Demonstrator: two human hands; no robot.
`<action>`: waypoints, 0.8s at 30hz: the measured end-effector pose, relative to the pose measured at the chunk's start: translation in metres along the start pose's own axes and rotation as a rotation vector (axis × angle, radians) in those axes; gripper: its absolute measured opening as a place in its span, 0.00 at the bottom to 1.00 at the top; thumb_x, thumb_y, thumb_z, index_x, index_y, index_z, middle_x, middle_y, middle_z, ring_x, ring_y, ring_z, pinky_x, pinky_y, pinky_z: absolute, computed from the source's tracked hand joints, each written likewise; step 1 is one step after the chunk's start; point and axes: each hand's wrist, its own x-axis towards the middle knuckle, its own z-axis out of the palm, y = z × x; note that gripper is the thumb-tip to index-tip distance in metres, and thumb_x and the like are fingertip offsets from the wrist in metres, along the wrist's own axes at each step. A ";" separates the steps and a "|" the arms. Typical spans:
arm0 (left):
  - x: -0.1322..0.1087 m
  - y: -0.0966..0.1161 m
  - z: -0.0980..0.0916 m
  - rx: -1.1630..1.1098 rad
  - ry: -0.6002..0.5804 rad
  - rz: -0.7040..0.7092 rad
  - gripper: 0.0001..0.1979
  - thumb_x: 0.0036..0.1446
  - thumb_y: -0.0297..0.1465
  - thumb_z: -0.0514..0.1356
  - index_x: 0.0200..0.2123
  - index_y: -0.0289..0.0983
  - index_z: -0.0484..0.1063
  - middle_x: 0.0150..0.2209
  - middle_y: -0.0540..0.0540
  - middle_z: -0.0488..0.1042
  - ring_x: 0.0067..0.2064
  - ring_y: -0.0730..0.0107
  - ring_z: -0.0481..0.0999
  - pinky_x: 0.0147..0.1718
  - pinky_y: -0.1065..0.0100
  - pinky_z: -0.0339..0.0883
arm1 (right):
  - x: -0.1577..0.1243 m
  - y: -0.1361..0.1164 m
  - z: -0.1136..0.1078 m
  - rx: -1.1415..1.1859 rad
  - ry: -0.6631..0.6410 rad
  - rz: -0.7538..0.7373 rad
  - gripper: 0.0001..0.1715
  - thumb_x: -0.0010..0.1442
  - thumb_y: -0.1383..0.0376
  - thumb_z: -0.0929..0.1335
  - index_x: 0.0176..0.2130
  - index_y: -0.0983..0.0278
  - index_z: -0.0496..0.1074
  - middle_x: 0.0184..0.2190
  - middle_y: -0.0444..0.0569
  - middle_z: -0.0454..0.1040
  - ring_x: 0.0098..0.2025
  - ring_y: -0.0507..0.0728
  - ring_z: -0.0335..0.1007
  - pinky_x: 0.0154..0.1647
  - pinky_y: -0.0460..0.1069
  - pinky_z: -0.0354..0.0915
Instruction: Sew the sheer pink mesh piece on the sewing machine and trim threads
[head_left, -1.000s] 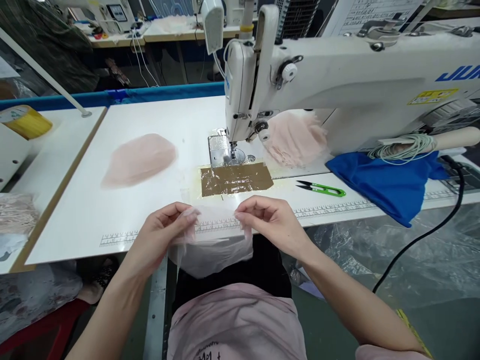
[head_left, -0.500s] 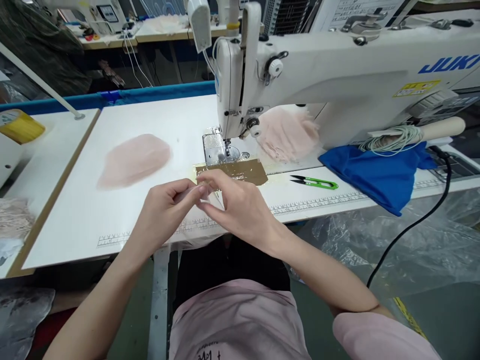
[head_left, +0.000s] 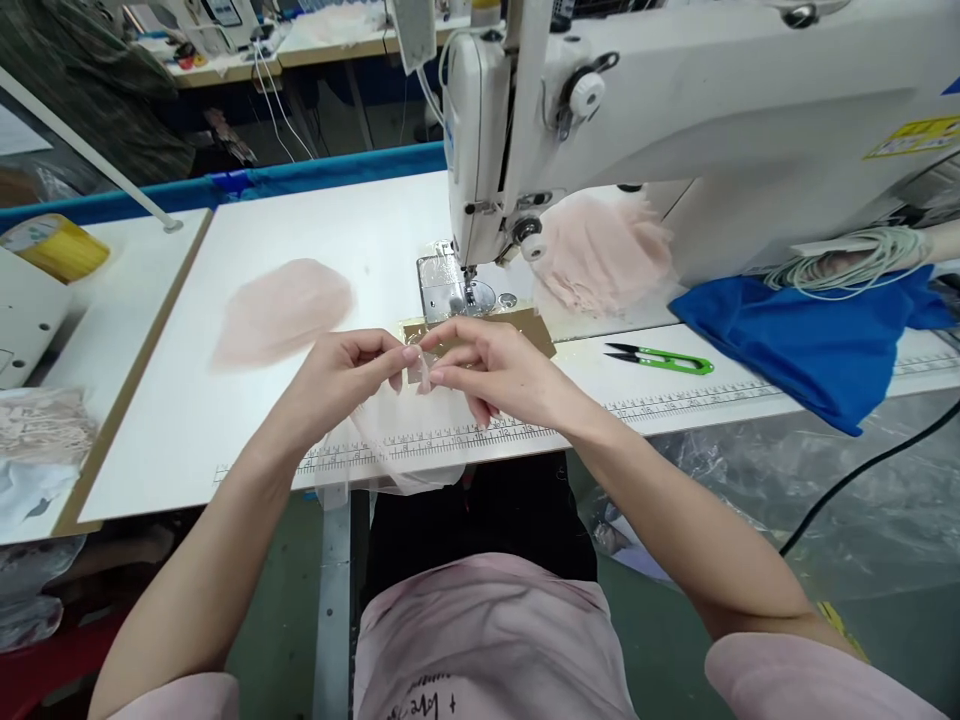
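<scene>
A sewing machine (head_left: 675, 110) fills the back right of the tabletop (head_left: 187, 420), its needle just behind the hands. A brown taped patch (head_left: 536, 330) in front of it is partly hidden by the right hand (head_left: 491, 375). A flat pink piece (head_left: 281, 310) lies toward the back left, and a ruffled pink stack (head_left: 600, 255) sits under the machine's arm. Green snips (head_left: 660, 357) and a blue cloth (head_left: 810, 345) lie to the right.

The 2 hands meet above the front middle. The left hand (head_left: 341, 375) pinches the top of a sheer cloth (head_left: 390, 450) between thumb and forefinger. The right hand pinches it just beside, its other fingers loosely curled.

The cloth hangs over the front edge, across the printed ruler (head_left: 675, 403). Bare white tabletop runs from the left hand to the left edge.
</scene>
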 end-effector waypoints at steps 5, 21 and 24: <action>0.003 0.000 0.003 -0.023 -0.014 -0.007 0.16 0.56 0.41 0.62 0.22 0.38 0.72 0.17 0.55 0.58 0.21 0.78 0.49 0.23 0.69 0.45 | 0.004 0.004 -0.001 0.000 0.002 0.038 0.11 0.60 0.64 0.69 0.44 0.64 0.69 0.33 0.45 0.80 0.13 0.43 0.58 0.12 0.41 0.57; 0.004 -0.003 0.007 -0.025 -0.050 0.041 0.14 0.51 0.42 0.67 0.29 0.37 0.77 0.26 0.50 0.71 0.28 0.74 0.66 0.28 0.71 0.56 | 0.007 0.006 -0.004 0.118 0.141 0.017 0.10 0.54 0.66 0.74 0.37 0.66 0.72 0.29 0.45 0.78 0.29 0.54 0.79 0.32 0.49 0.78; -0.002 -0.006 0.011 0.067 0.038 0.072 0.14 0.51 0.44 0.66 0.31 0.38 0.77 0.19 0.56 0.58 0.22 0.78 0.55 0.23 0.72 0.49 | 0.001 0.008 -0.002 0.062 0.155 -0.006 0.07 0.55 0.65 0.73 0.34 0.67 0.74 0.27 0.45 0.78 0.31 0.54 0.79 0.35 0.49 0.77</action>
